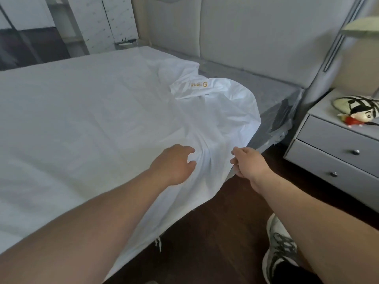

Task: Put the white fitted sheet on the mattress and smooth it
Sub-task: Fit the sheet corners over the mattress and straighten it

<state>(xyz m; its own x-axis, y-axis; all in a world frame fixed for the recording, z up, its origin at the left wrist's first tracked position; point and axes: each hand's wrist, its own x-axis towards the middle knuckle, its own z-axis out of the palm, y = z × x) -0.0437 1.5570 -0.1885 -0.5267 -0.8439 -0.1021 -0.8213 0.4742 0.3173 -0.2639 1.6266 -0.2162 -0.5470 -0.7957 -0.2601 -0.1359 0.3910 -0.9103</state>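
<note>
the white fitted sheet lies spread over most of the mattress, smooth on the far side and bunched into folds near the head-end corner closest to the person. that corner of the mattress is bare, grey and wrapped in clear plastic, and the sheet's loose corner is flipped back beside it. a small gold label shows on the flipped part, with a hexagon mark and a line of writing too small and upside down to read.

the left hand rests on the gathered folds at the bed's edge, fingers curled into the cloth and gripping it. the right hand is just beside it, pinching the sheet's hanging edge between thumb and fingers.

a padded grey headboard stands behind. one grey nightstand sits to the right, showing two drawers with two round knobs, partly cut off by the frame. a striped toy figure lies on it, hard to make out. one sneaker shows on the dark wood floor.
</note>
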